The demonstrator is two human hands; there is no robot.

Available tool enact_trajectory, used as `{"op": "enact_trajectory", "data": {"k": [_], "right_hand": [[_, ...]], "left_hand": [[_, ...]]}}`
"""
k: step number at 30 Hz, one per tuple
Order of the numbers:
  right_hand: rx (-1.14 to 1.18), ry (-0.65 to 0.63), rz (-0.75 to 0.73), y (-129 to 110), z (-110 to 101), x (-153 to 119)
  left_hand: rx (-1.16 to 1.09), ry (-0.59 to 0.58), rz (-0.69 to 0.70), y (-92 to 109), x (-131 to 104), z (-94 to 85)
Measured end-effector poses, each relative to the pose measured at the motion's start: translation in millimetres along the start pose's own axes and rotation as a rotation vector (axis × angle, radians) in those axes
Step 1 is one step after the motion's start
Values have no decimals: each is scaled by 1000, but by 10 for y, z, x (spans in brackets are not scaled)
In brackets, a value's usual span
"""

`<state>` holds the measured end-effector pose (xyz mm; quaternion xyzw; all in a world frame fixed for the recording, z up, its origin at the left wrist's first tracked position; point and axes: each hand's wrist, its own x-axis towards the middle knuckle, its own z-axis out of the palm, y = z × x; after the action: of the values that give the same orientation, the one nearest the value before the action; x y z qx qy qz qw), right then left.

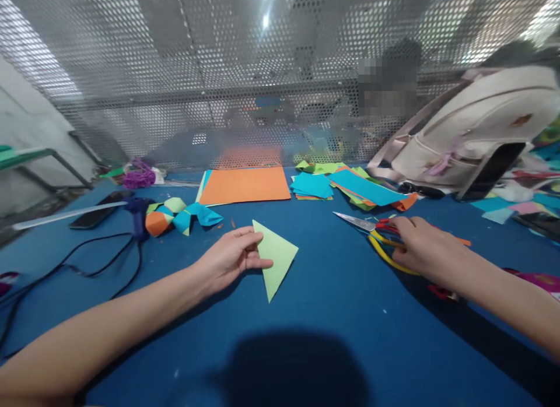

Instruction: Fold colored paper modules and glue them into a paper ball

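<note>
A pale green sheet of paper folded to a triangle (279,255) is pinched along its left side by my left hand (234,256), just above the blue table. To the right, the fingers of my right hand (420,244) are closed on the handles of a pair of scissors (361,221). The scissor blades point left, towards the paper, and look nearly together. One yellow handle loop shows below the hand; a red part lies under the fingers, partly hidden.
Behind are stacked orange sheets (247,185), blue paper squares (312,185) and blue strips (365,185). Folded paper pieces (175,216) lie beside a dark blue glue gun (138,216) with a black cord. A pale backpack (485,121) and a phone (490,171) stand at right, before a perforated metal panel (245,63).
</note>
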<state>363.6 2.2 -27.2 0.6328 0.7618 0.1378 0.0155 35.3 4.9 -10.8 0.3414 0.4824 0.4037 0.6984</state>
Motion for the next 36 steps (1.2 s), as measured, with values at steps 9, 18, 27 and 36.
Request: {"op": "enact_trajectory", "data": {"k": [9,18,27,36], "right_hand": [[1278,-322,9,-476,-274,-6],[1483,-504,-39,-740,-181,-12],[1468,-635,-205,-621,-267,-76],[1440,-679,-212,-734,-482,-133]], "left_hand": [[8,-20,39,41,-16,-35],[23,-13,25,117,-61,-27],[37,-3,34,175,-83,-21],[74,-3,102,153,-104,-15]]}}
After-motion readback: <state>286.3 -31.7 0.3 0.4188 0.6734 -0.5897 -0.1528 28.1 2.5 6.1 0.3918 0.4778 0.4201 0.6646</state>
